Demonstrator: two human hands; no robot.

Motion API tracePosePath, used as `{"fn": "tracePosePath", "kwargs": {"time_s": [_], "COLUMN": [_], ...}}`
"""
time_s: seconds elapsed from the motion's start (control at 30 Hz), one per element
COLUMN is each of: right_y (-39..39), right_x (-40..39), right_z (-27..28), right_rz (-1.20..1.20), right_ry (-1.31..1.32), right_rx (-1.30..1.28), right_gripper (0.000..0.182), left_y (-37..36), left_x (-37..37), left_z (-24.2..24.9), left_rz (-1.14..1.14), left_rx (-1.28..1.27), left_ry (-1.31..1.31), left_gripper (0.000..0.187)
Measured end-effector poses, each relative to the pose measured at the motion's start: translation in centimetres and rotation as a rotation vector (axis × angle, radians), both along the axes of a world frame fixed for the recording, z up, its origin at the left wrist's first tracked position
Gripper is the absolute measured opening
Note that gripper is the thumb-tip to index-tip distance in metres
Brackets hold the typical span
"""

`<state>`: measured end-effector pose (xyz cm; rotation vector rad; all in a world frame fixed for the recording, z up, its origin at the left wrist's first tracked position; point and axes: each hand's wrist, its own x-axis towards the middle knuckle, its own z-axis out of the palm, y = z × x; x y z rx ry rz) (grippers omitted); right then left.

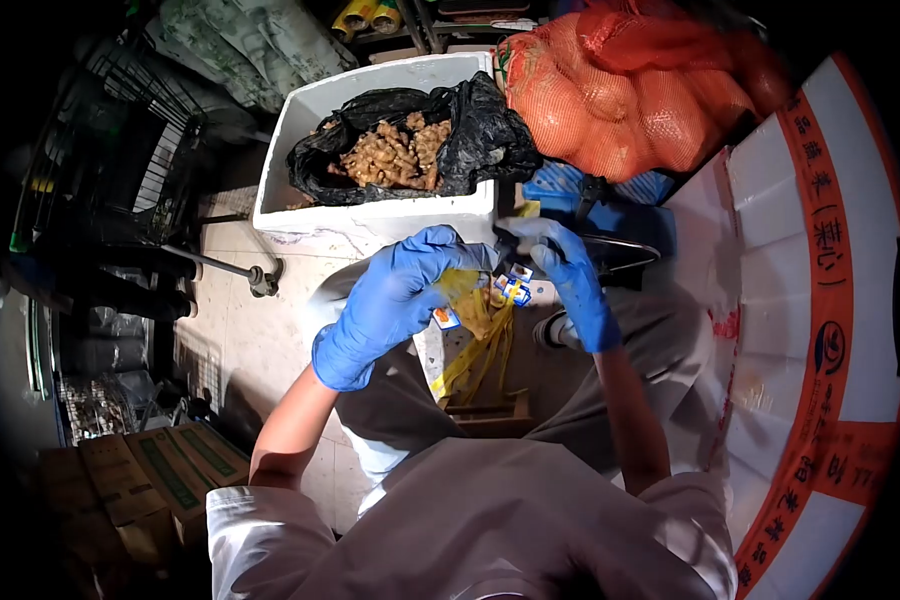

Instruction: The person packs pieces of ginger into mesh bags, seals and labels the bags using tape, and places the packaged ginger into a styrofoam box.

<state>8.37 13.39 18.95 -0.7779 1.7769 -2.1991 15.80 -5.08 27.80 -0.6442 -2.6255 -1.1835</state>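
My left hand, in a blue glove, is closed on a piece of yellow netting that shows below its fingers. My right hand, gloved the same way, is raised opposite with bent fingers. Its fingertips are blurred, and what they pinch is not clear. Small blue-and-white labels hang between the hands, and another label shows under the left one. Lower down, yellow strips trail between my knees. Beyond the hands, ginger lies in a black plastic bag inside a white foam box.
Orange mesh sacks full of round produce stand at the back right. A white foam box with orange printed tape rises along my right. At left are a wire cart, a metal leg and cardboard boxes.
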Motion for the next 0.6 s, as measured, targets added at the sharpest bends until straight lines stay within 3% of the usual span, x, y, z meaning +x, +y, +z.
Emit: {"fn": "tracePosePath", "kwargs": {"time_s": [0.07, 0.13, 0.17, 0.2, 0.23, 0.3, 0.33, 0.4, 0.47, 0.5, 0.6], "right_y": [-0.8, -1.4, -1.8, -2.1, -2.1, -1.1, -0.4, 0.6, 0.2, 0.0, -0.2], "right_x": [-1.0, -1.1, -0.4, 0.2, 0.6, 0.8, 1.6, 2.2, 2.9, 3.2, 3.6], "right_z": [-1.2, -4.1, -6.2, -6.9, -7.6, -7.8, -7.0, -10.1, -6.3, -6.2, -6.0], "right_rz": [0.044, 0.085, 0.097, 0.107, 0.124, 0.22, 0.166, 0.218, 0.515, 0.536, 0.406], "right_ry": [0.111, 0.158, 0.152, 0.133, 0.107, -0.134, -0.226, 0.017, -0.302, -0.517, -0.441], "right_rx": [0.171, 0.348, 0.331, 0.314, 0.305, 0.502, 0.508, 0.37, 0.113, 0.093, 0.249], "right_gripper": [0.027, 0.029, 0.033, 0.037, 0.041, 0.049, 0.046, 0.042, 0.048, 0.048, 0.048], "left_y": [0.8, 1.0, 0.7, 0.4, 0.0, -0.2, -0.2, -0.2, -0.1, 0.0, 0.6], "left_x": [-0.1, -0.6, -1.0, -1.3, -1.5, -1.5, -1.5, -1.6, -2.0, -2.1, -2.3], "left_z": [0.2, 0.1, -0.2, -0.8, -1.8, -2.6, -2.9, -3.7, -4.7, -5.2, -5.6], "left_rz": [0.0, -0.001, 0.009, 0.019, 0.004, -0.01, -0.027, -0.031, -0.046, -0.052, -0.05], "left_rx": [0.0, -0.003, -0.168, -0.333, -0.311, -0.305, -0.297, -0.3, -0.252, -0.25, -0.028], "left_ry": [-0.023, -0.041, -0.05, -0.061, 0.062, -0.07, -0.198, -0.189, -0.263, -0.265, -0.326], "left_gripper": [0.03, 0.032, 0.035, 0.038, 0.042, 0.041, 0.041, 0.04, 0.034, 0.034, 0.028]}}
